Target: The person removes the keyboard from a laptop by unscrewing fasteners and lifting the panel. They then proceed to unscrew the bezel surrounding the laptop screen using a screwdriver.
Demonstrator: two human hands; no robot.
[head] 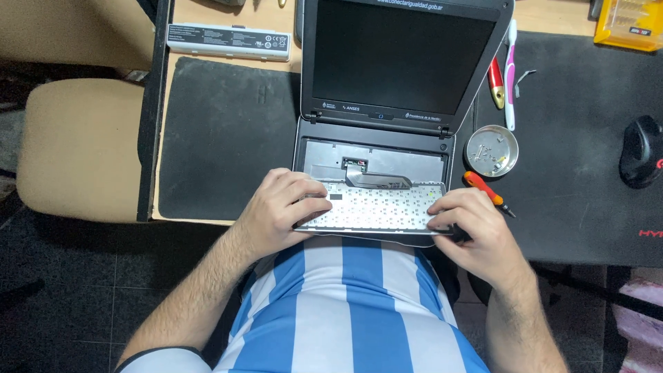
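Your striped blue-and-white shirt (345, 311) fills the bottom of the view, and both forearms reach forward from it to the bench (207, 14). Your left hand (280, 207) rests on the left end of the loosened keyboard panel (376, 207), fingers curled over its edge in a closed grip on it. Your right hand (476, 231) presses on the panel's right end, its grip closed on the keyboard's corner; a dark tool tip (459, 235) shows under the fingers, though how it is held cannot be told. The keyboard lies flipped with its pale underside up, on the front half of the open laptop (404, 69), still joined to the base by a ribbon cable (376, 181). Just right of the laptop lies an orange-handled screwdriver (483, 188), and beyond it a round metal dish (492, 150) with small screws. Left of the laptop lies a black mat (224, 135), with a pale battery pack (228, 41) farther back. A second black mat (573, 138) on the right carries a dark mouse (641, 150). A tan chair (79, 145) stands at the far left.
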